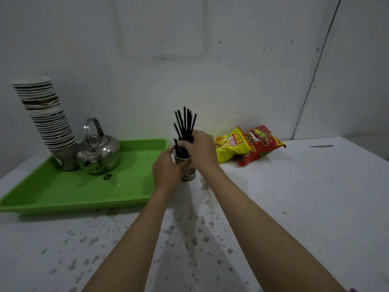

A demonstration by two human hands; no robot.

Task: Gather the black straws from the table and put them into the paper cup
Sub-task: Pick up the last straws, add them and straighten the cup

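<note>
Far left, a tall leaning stack of cups [45,121] and a steel kettle [99,153] stand on a green tray [63,192]; the tray's right edge lies just beside the work. Left hand [168,168] wraps the side of the paper cup [188,171], steadying it upright on the pale, speckled surface [273,207]. Black straws [185,125] stand as a bundle in the cup mouth, tops fanned, a couple of shorter ends at the rim on the left. Right hand [203,149] is closed around the bundle just above the rim. Judgement: straws are being seated. To do it well, keep the left hand firm on the cup, ease the right grip so the straws slide to the bottom together, tuck strays inward before letting go; a light cup with a tall load could tip. Right of the cup, a yellow snack bag [230,147] and a red snack bag [260,146] lie near but apart. No loose straws visible on the surface; a dark mark far right is too small to identify.
</note>
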